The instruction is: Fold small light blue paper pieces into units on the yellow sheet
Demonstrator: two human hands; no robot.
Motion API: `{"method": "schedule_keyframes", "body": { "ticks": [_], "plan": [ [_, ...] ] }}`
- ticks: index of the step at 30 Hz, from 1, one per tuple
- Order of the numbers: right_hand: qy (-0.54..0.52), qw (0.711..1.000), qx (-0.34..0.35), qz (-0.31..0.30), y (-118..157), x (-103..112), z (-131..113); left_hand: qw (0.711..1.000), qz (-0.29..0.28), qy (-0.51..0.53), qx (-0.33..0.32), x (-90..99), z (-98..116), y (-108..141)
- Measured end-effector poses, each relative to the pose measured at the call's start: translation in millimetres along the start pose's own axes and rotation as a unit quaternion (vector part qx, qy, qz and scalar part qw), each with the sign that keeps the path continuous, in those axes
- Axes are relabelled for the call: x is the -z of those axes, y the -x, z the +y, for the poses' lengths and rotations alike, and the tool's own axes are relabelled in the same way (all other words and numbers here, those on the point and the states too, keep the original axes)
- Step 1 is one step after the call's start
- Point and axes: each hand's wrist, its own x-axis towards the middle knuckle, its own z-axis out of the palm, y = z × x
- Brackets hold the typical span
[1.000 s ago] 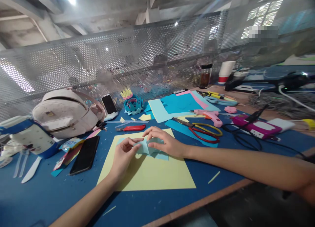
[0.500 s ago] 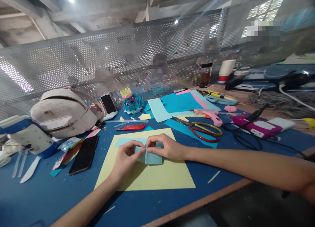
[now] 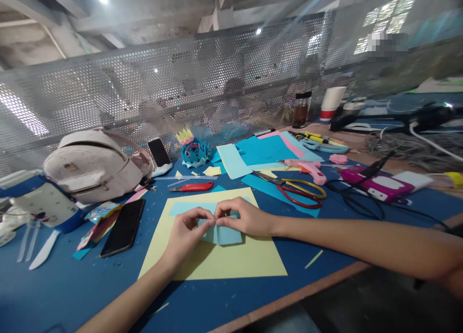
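Observation:
Both hands pinch one small light-blue piece of paper (image 3: 228,233) that shows a crease down its middle. My left hand (image 3: 190,225) grips its upper edge between thumb and index finger. Fingertip to fingertip with it, my right hand (image 3: 243,217) pinches the same edge from the other side. Parts of the paper are hidden behind the fingers. Beneath the hands lies a large pale-yellow sheet (image 3: 235,263), and a light-blue strip (image 3: 181,207) rests on its far part, partly covered by the hands.
Beyond the sheet lie a red utility knife (image 3: 195,187), scissors (image 3: 300,193) and a pink glue gun (image 3: 307,168). A black phone (image 3: 123,228) and a backpack (image 3: 94,166) are on the left. A blue paper flower (image 3: 195,152) stands at the back. Cables and a magenta device (image 3: 378,184) occupy the right.
The small light-blue paper has opened out a little, its right part spreading slightly to the right and toward me. Both hands stay in nearly the same place.

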Motion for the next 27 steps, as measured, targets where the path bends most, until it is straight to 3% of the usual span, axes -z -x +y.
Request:
{"method": "schedule_keyframes", "body": {
  "ticks": [14, 27],
  "plan": [
    [0.002, 1.000, -0.015, 0.006, 0.0, -1.5, -1.0, 1.000, -0.007, -0.010, 0.006, -0.9, 1.7, -0.3],
    [-0.012, 0.999, -0.037, 0.019, -0.2, -3.4, -2.3, 1.000, 0.021, -0.011, 0.013, -3.4, -0.7, 2.3]
  ]
}}
